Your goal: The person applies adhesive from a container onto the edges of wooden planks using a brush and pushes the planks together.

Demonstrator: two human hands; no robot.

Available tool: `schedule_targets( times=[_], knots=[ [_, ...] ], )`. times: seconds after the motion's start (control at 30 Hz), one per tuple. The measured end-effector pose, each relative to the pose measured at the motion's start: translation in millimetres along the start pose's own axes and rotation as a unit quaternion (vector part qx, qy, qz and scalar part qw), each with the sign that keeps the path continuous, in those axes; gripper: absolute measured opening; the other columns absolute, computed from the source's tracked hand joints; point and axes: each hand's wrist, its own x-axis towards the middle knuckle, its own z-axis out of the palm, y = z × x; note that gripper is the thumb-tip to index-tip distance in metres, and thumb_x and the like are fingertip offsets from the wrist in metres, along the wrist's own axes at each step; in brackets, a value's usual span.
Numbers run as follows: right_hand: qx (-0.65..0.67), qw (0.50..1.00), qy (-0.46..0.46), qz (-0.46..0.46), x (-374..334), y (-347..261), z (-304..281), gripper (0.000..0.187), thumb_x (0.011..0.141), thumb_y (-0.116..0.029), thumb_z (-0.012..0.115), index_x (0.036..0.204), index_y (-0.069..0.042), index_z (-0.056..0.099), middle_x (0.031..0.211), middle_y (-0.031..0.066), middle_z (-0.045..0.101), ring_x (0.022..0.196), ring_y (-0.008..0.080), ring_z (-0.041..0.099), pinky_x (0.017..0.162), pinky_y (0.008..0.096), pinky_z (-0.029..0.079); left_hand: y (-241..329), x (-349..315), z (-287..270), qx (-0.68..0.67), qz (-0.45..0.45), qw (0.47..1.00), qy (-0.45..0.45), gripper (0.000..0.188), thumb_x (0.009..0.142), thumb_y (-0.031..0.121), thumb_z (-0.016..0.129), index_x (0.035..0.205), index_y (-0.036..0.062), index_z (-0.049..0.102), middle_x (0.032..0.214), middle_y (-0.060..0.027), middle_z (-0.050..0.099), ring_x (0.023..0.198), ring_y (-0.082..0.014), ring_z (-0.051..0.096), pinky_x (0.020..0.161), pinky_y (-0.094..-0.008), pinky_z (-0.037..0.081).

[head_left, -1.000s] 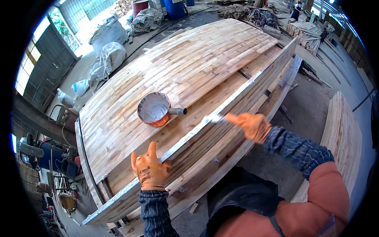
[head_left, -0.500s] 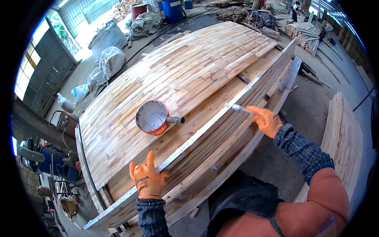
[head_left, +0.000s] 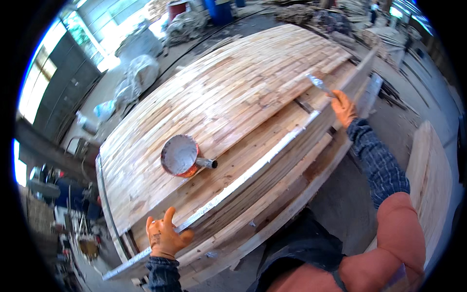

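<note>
In an orange glove, my right hand (head_left: 344, 108) grips a brush (head_left: 318, 83) whose bristles are coated in white paste, held above the far part of a long board (head_left: 233, 187) standing on edge. White paste covers much of that board's top edge. My left hand (head_left: 166, 234), also gloved in orange, straddles the same edge near its close left end, fingers on the far side and thumb on the near side. A round red pot (head_left: 180, 155) of whitish paste, with a stub handle, sits on the wide panel of glued wood strips (head_left: 233, 82).
More boards (head_left: 272, 214) lie along the near side of the stack. A pale wooden panel (head_left: 428, 170) stands at the right. White sacks (head_left: 138, 73), a blue barrel (head_left: 219, 12) and wood piles are at the back; machinery (head_left: 48, 185) is on the left.
My right hand and brush have moved farther along the board and lifted off its edge. My left hand still holds the board. The whole view has shifted slightly.
</note>
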Motion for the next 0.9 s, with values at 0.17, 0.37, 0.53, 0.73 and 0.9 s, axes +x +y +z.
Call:
schedule_targets(
  times=[0.17,0.37,0.53,0.73,0.9],
  knots=[
    [-0.024,0.993,-0.117,-0.027,61.3,78.5,-16.9,0.024,0.096,-0.013,0.056,0.117,-0.006,0.066,0.09,0.0125,0.071,0.079,0.0214,0.068,0.072,0.0349,0.054,10.0,13.5,-18.6,-0.015,-0.054,0.991,-0.118,0.087,0.067,0.059,0.079,0.135,0.0072,0.059,0.099,-0.0133,0.075,0.092,-0.0283,0.071,0.108,-0.0432,0.039],
    [0.072,0.983,-0.148,-0.083,63.6,69.1,-10.6,0.025,0.097,-0.019,0.059,0.115,-0.005,0.067,0.083,0.0107,0.07,0.075,0.0201,0.066,0.069,0.0341,0.053,43.9,119.8,-17.1,-0.339,-0.182,0.891,-0.243,0.072,0.096,0.055,0.055,0.144,0.0028,0.047,0.134,-0.0169,0.061,0.128,-0.0299,0.056,0.106,-0.0434,0.044],
    [0.067,0.982,-0.121,-0.132,76.7,71.0,-6.1,0.027,0.097,-0.027,0.061,0.114,-0.007,0.068,0.083,0.0137,0.07,0.076,0.0305,0.068,0.071,0.0405,0.052,69.6,221.2,70.1,-0.506,-0.412,0.689,-0.317,0.105,0.087,0.076,0.056,0.161,0.0125,0.017,0.166,-0.0144,0.021,0.149,-0.0368,0.03,0.113,-0.0661,0.028],
    [0.02,0.976,-0.102,-0.19,81.0,70.0,-17.6,0.023,0.096,-0.023,0.061,0.112,-0.007,0.067,0.088,0.0133,0.07,0.079,0.0357,0.066,0.073,0.0451,0.052,91.1,282.4,146.1,-0.488,-0.504,0.674,-0.231,0.042,0.09,0.041,0.069,0.11,0.0064,0.058,0.098,-0.0113,0.069,0.095,-0.0314,0.07,0.082,-0.0504,0.055],
    [0.028,0.976,-0.088,-0.197,81.7,88.9,-29.6,0.022,0.095,-0.018,0.062,0.114,-0.008,0.066,0.085,0.0121,0.07,0.077,0.0337,0.067,0.073,0.0445,0.052,130.7,327.5,88.5,-0.564,-0.5,0.625,-0.204,0.026,0.087,0.018,0.064,0.068,0.0127,0.047,0.066,0.0018,0.054,0.055,-0.0161,0.052,0.05,-0.0321,0.043]
  ],
)
